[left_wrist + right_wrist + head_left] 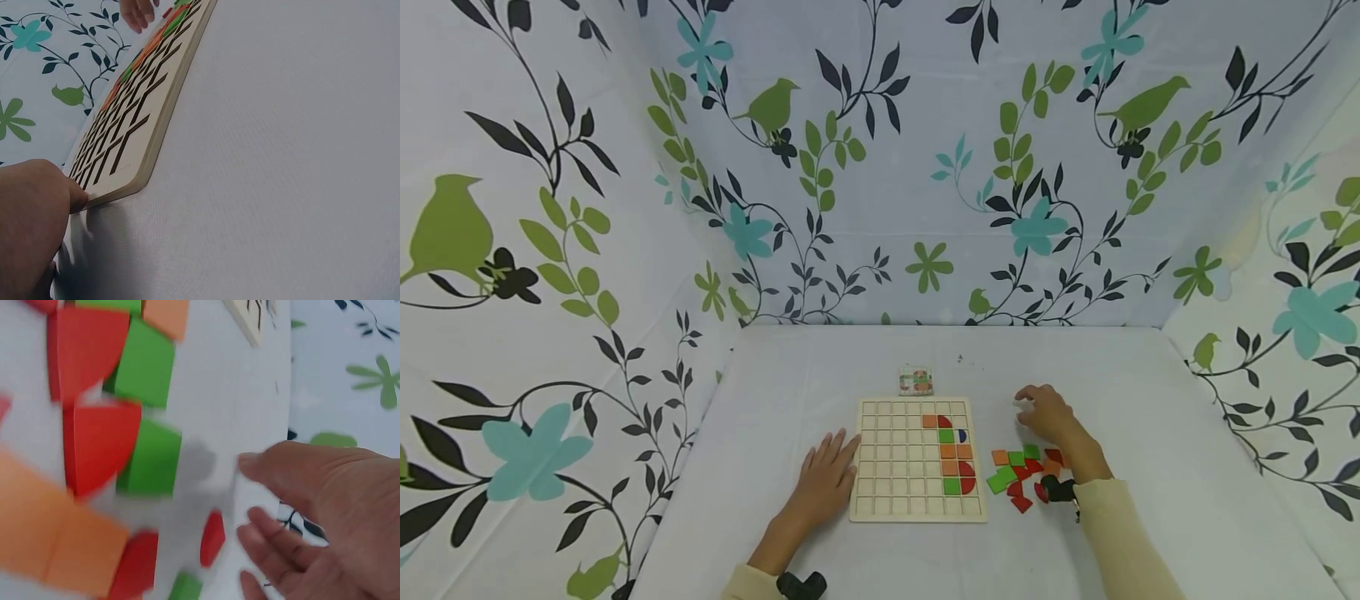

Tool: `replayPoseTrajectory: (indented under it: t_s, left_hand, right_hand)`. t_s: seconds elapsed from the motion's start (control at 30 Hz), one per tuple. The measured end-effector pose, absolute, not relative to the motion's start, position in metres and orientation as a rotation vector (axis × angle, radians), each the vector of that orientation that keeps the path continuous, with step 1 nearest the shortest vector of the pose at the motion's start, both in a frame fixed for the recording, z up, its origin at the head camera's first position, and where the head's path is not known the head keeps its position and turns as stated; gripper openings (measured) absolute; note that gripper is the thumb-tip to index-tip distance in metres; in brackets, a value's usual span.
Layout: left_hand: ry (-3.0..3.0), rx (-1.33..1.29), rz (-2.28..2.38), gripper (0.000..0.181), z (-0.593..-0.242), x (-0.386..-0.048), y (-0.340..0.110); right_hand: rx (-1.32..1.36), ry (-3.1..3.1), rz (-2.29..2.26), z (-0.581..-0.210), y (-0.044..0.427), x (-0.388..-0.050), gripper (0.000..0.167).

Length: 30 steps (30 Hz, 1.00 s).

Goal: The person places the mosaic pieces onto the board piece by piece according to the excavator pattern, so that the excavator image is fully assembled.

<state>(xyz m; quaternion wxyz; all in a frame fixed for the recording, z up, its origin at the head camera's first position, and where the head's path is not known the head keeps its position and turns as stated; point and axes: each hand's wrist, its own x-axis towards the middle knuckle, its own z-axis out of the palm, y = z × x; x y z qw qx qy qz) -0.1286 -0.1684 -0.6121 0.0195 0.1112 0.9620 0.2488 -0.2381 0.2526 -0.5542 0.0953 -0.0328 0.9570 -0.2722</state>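
Note:
A pale wooden grid board (895, 503) lies flat on the table, with orange, green, red and blue pieces set in cells toward its right side. My left hand (829, 479) rests beside the board, its fingers spread and touching the left edge. In the left wrist view its thumb (78, 195) is against the board's corner. Past the loose pieces, my right hand (1047, 414) is held above the table with fingers loosely bent and nothing between them. A small red piece (213, 539) lies near its fingertips in the right wrist view.
Loose red, green and orange pieces, among them a green square (1001, 479), lie in a cluster right of the board. A small patterned card (916, 381) is behind the board. Floral cloth (880, 167) hangs at the back and both sides.

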Motion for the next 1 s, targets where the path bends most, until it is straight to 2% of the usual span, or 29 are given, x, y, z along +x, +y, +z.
replayPoseTrajectory:
  t_s: [0.13, 0.47, 0.67, 0.77, 1.0]
  left_hand:
    - [2.979, 0.344, 0.780, 0.051, -0.611, -0.128, -0.169]
    - [2.990, 0.358, 0.831, 0.051, -0.608, -0.126, -0.168]
    - [3.018, 0.381, 0.856, 0.050, -0.610, -0.126, -0.168]
    - [3.016, 0.378, 0.846, 0.050, -0.610, -0.127, -0.168]
    - [3.014, 0.363, 0.822, 0.051, -0.611, -0.128, -0.167]
  right_hand:
    - [0.023, 2.775, -0.663, -0.550, 0.274, -0.231, 0.041]
    - [0.077, 2.792, -0.696, -0.556, 0.286, -0.232, 0.026]
    - [0.108, 2.817, -0.670, -0.566, 0.279, -0.235, 0.045]
    - [0.080, 2.818, -0.675, -0.568, 0.276, -0.236, 0.048]
    - [-0.106, 2.816, -0.796, -0.571, 0.276, -0.237, 0.033]
